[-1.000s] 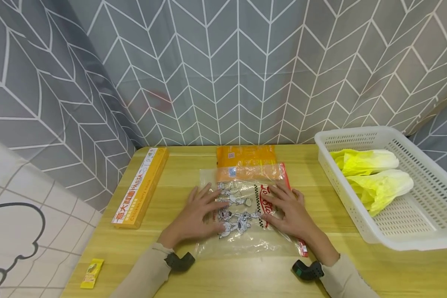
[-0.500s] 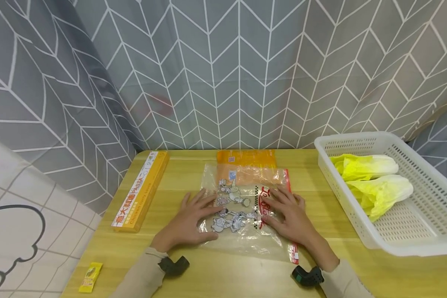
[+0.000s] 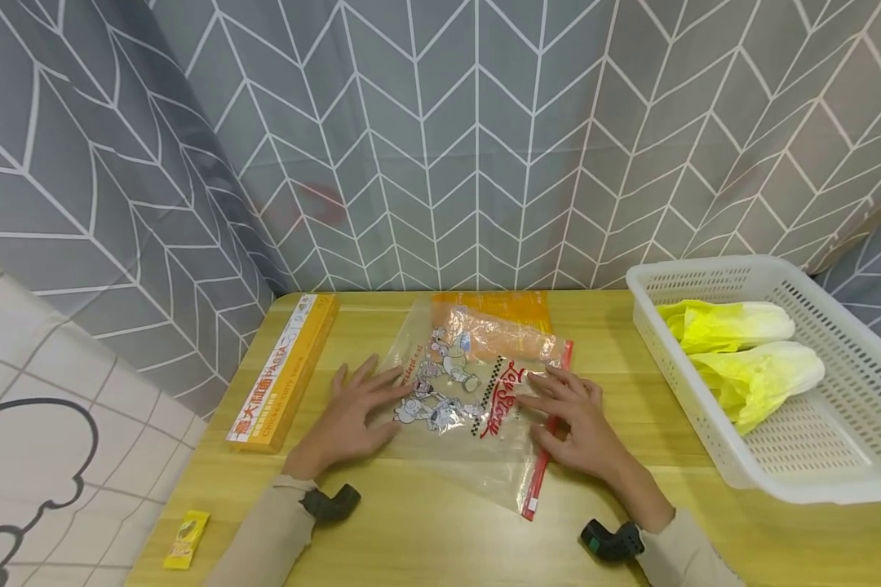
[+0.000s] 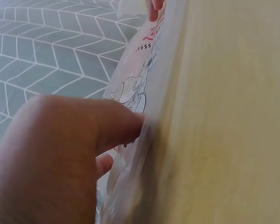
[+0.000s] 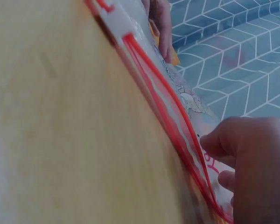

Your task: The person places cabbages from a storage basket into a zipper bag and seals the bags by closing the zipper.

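A clear zip bag [image 3: 448, 448] with black-and-white cartoon figures and red lettering lies slanted on the table in the head view. Its red zip edge [image 3: 539, 469] faces right. My left hand [image 3: 348, 424] rests at the bag's left side with fingers spread, and the thumb meets the film in the left wrist view. On the right, my right hand [image 3: 580, 420] lies over the zip edge, fingertips on the film by the lettering. In the right wrist view the zip strip [image 5: 177, 112] bows up from the table. Under the bag's far part lies an orange packet [image 3: 517, 306].
A yellow pasta box [image 3: 286, 375] stands to the left, with a small yellow sachet [image 3: 187, 540] nearer the front. A white perforated basket [image 3: 675, 379] holding two pale cabbage pieces [image 3: 759, 379] is on the right. A patterned curtain [image 3: 440, 147] hangs behind the table.
The bag has turned clockwise, the near end of its zip edge swinging left, and its far left part now covers more of the orange packet. My left hand has shifted left.
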The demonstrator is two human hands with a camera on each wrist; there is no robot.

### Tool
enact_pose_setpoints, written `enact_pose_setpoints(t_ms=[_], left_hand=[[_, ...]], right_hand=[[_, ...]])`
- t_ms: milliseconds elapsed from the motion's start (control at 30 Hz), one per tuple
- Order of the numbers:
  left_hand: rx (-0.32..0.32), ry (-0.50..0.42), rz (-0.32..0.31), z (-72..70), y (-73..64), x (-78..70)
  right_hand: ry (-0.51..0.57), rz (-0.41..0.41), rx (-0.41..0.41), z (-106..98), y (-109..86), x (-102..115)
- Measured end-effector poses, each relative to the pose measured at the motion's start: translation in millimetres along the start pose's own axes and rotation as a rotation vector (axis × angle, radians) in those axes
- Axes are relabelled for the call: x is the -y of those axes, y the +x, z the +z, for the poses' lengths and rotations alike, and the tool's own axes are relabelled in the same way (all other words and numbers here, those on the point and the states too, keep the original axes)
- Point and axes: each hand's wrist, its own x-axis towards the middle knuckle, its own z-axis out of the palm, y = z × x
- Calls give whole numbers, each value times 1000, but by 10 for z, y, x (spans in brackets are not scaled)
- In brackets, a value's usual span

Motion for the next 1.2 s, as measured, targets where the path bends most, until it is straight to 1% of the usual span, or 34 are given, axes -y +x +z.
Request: enact_pose_setpoints(t_ms=[100,200,400,600,700,833,900,1000,1100,1200], left_hand=[[-16,-5,-18,-7,2,21],[-37,-7,-21,-4,2,39],[-76,-3,-20,3,15,50],[-153,8,-23,30,40,23],[-201,15,-7,74,65,-39],[-257,10,56,169,126,-211],[-256,2,89,215,144,-314],[-220,-2,115,276,150,-447],[-166,-12,104,301,144,-529],[-134,-24,75,297,135,-560]], right_hand=[[5,4,16,-6,-5,5],[0,8,29,-7,-6,16],[-46,4,56,-19,1,33],[-90,2,64,-3,9,75],[-100,14,73,25,14,123],[-114,24,66,64,22,157],[-122,29,56,89,24,175],[-131,37,54,116,32,209],[-139,38,58,129,36,241],[-138,30,50,134,29,254]])
